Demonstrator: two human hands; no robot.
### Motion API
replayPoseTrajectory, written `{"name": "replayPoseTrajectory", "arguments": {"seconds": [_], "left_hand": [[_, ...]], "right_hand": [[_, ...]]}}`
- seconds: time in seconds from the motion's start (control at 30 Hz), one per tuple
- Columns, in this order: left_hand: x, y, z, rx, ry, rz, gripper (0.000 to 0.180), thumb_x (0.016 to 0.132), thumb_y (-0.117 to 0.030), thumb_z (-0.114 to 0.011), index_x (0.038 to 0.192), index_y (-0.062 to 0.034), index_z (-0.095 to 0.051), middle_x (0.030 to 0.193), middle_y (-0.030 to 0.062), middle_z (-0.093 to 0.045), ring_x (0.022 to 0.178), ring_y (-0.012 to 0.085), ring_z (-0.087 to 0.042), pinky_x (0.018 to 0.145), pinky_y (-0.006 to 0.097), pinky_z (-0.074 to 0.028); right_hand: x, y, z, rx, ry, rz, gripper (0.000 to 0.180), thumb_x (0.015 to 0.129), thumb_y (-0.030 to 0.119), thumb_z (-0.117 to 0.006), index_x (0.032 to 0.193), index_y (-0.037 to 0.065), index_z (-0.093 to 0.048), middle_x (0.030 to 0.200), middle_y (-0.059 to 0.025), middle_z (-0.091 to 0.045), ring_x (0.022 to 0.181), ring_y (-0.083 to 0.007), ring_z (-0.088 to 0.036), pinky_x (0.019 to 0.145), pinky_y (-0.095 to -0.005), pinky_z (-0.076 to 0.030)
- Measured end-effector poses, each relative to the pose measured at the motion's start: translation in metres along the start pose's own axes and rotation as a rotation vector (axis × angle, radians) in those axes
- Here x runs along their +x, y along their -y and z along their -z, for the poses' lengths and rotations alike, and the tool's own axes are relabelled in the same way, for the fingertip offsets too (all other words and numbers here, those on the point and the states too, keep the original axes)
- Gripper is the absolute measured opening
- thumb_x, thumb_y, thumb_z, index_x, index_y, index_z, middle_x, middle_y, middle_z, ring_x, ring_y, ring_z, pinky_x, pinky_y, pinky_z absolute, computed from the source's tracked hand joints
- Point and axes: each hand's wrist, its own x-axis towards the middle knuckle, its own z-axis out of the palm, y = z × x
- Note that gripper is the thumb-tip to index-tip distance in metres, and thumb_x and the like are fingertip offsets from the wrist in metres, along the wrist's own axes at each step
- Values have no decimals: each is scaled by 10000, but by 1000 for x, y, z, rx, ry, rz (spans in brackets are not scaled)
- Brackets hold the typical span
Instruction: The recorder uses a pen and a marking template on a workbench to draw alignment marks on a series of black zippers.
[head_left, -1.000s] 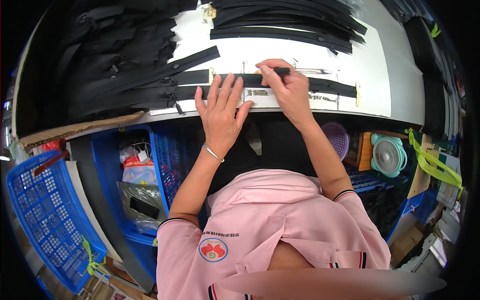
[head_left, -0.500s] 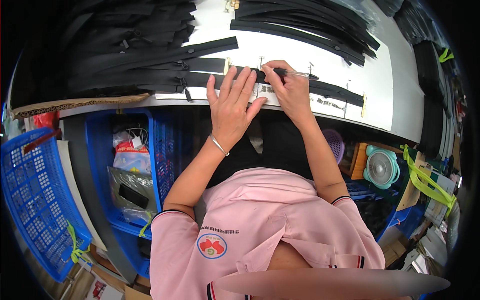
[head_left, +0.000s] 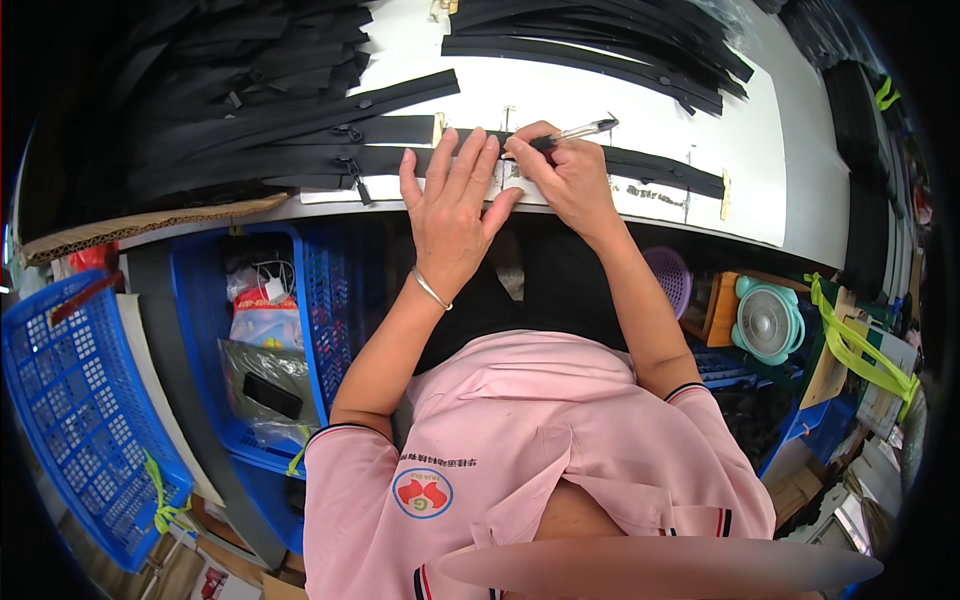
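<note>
While our left hand [head_left: 450,228] lies flat on a black zipper [head_left: 672,173], thumb spread, our right hand [head_left: 572,185] pinches a pen [head_left: 584,129] over it. The zipper is on our white board [head_left: 742,130].

A black phone [head_left: 272,396] lies in a blue crate [head_left: 305,300] — teal fan [head_left: 768,322] at right

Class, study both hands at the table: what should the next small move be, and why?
Probably a short pen stroke across the black strip: the right hand holds the pen with its lower end near the drawn line, while the left hand's fingers lie over the strip, seemingly steadying it.
</note>
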Motion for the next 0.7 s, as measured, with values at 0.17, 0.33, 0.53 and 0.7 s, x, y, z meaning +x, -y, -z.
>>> {"name": "replayPoseTrajectory", "arguments": {"seconds": [0.17,0.33,0.53,0.7], "left_hand": [[0,-1,-1,0,11,0,564,886,-372,-767,1370,-105,-659,1423,33,-624,1381,259,-507,1198,548,-211],[-1,0,-1,-4,23,18,575,882,-360,-777,1385,-114,-646,1427,30,-624,1402,257,-489,1205,549,-200],[-1,1,-1,10,29,2,569,885,-365,-783,1380,-117,-650,1429,26,-625,1412,263,-483,1212,545,-186],[-1,1,-1,23,40,-2,572,894,-368,-780,1389,-114,-646,1432,32,-624,1419,264,-476,1215,546,-174]], "right_hand": [[1,-9,-1,-35,26,20,185,970,96,-669,898,-67,-716,849,-45,-732,667,-79,-631,611,-240,-493],[-9,6,22,236,-128,-20,189,987,83,-636,893,-43,-741,803,-21,-707,652,-63,-588,582,-217,-447],[-23,-24,67,-25,-365,-3,189,955,69,-669,822,-62,-701,792,-15,-726,559,-55,-589,515,-239,-434],[-26,-32,69,-118,-404,27,188,954,74,-672,814,-51,-680,768,-44,-702,533,-61,-560,498,-257,-402]]}}
